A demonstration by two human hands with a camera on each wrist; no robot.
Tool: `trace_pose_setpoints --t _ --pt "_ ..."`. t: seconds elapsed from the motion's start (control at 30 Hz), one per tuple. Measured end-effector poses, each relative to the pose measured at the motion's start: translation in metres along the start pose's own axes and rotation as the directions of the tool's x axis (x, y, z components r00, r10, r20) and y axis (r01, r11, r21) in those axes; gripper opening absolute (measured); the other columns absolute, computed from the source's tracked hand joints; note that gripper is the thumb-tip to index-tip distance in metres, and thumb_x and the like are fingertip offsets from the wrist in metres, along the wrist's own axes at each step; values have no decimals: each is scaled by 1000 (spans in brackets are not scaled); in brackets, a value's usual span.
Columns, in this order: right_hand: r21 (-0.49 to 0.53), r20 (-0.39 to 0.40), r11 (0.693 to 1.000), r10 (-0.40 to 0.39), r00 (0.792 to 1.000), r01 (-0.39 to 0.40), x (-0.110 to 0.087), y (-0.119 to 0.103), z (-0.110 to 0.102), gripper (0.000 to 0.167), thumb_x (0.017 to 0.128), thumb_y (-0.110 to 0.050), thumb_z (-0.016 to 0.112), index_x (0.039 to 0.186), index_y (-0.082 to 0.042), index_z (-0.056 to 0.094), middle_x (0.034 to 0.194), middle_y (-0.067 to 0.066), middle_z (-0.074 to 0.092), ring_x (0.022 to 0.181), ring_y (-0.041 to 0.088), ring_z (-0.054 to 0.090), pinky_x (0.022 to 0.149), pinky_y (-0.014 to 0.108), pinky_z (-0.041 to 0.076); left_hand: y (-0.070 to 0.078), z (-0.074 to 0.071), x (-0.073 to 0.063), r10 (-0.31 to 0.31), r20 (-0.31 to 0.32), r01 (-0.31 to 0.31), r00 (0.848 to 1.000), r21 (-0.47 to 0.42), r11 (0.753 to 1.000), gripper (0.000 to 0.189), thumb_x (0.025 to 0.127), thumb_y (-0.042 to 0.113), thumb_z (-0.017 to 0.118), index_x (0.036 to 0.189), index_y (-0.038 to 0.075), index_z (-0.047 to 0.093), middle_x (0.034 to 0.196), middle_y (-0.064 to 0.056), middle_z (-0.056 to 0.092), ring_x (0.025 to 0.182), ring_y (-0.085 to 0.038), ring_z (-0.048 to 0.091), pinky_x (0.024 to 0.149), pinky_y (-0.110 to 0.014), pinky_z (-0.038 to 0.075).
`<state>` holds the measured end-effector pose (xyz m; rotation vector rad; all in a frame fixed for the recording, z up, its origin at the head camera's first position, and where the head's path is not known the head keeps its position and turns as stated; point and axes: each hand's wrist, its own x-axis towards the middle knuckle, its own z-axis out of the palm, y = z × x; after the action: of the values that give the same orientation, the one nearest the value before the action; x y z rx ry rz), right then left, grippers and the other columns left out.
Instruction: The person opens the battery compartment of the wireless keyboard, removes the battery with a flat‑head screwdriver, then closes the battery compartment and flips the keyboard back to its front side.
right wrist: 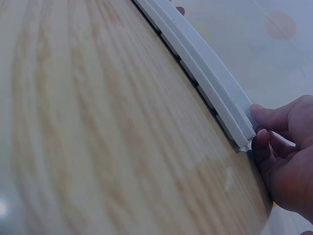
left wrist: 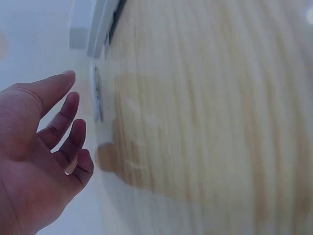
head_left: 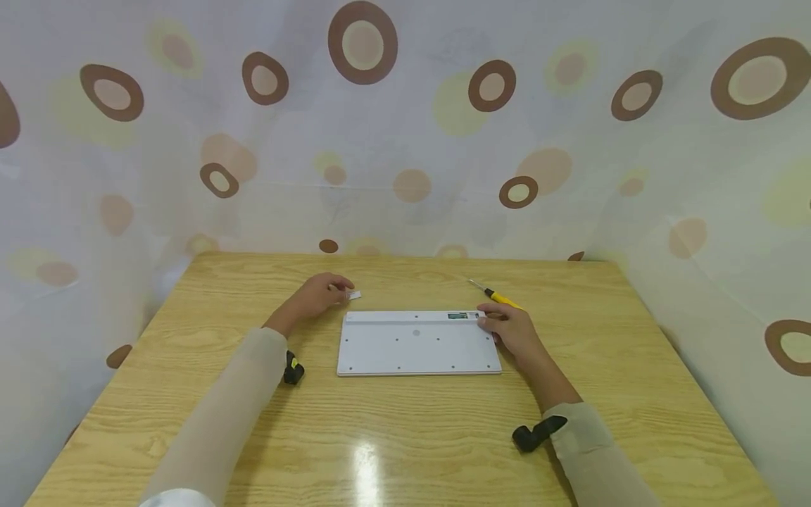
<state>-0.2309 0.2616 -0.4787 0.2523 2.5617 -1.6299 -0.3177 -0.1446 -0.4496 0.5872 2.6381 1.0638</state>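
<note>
A white keyboard [head_left: 418, 352] lies with its screw-dotted back facing up. Near its far right corner, a small battery compartment [head_left: 457, 316] is uncovered, with green showing inside. My right hand [head_left: 514, 332] grips that corner; in the right wrist view the thumb [right wrist: 266, 116] presses on the raised back edge and the fingers curl against the end. Beyond the keyboard's far left corner, a small white cover piece [head_left: 355, 296] lies on the table. My left hand [head_left: 319, 294] is beside it, and in the left wrist view its loosely bent fingers are apart from the piece [left wrist: 96, 93].
A screwdriver with a yellow handle [head_left: 505, 301] lies behind the right hand, its tip pointing to the back left. The wood-grain table [head_left: 405, 436] is bounded at the back and sides by a patterned curtain [head_left: 405, 127].
</note>
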Motion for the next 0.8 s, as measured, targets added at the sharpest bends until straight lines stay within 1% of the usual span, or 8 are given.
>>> trace_pose_setpoints --t 0.1,0.17,0.27,0.43,0.57,0.67,0.8 --pt "2 -5 1000 7 1000 -7 0 0 0 36 97 -20 68 132 -13 66 119 12 61 91 22 53 69 24 47 7 7 4 38 0 -38 999 -18 999 31 104 19 57 130 6 66 121 -14 63 96 -24 56 83 -38 47" --pt "8 -7 1000 8 1000 -8 1 1 0 36 97 -20 68 132 -13 66 119 12 61 91 21 54 69 24 47 15 14 6 56 1 -56 998 -29 998 31 103 19 57 130 6 66 120 -13 63 88 -22 54 79 -36 46" --pt "17 -1 1000 6 1000 -6 2 1 1 36 97 -20 67 133 -12 66 119 12 60 88 20 54 67 24 47 27 26 10 71 1 -70 998 -36 997 29 102 18 59 128 8 68 118 -11 65 84 -19 54 78 -34 46" --pt "35 10 999 12 1000 -13 2 1 2 37 98 -20 67 133 -11 65 118 12 60 85 17 53 66 23 46 44 48 17 101 20 -99 995 -68 993 27 101 17 62 125 12 71 116 -6 67 89 -18 57 82 -33 47" --pt "33 10 999 14 1000 -14 2 1 1 36 98 -20 67 133 -12 65 117 11 60 84 18 53 66 24 46 60 63 22 133 42 -128 990 -109 986 26 100 18 64 125 13 71 115 -5 67 91 -18 57 81 -32 47" --pt "34 11 999 12 1000 -12 2 1 1 36 98 -20 67 133 -13 65 116 11 60 83 19 53 66 24 46 70 73 26 149 60 -140 987 -121 983 27 99 21 65 124 13 71 114 -4 67 92 -17 57 81 -32 47" --pt "34 16 999 11 1000 -12 2 2 1 36 98 -20 67 133 -13 65 116 11 59 85 19 53 66 24 46 78 83 30 142 88 -130 986 -123 984 28 99 24 66 125 15 70 115 -2 66 92 -16 57 81 -31 47"
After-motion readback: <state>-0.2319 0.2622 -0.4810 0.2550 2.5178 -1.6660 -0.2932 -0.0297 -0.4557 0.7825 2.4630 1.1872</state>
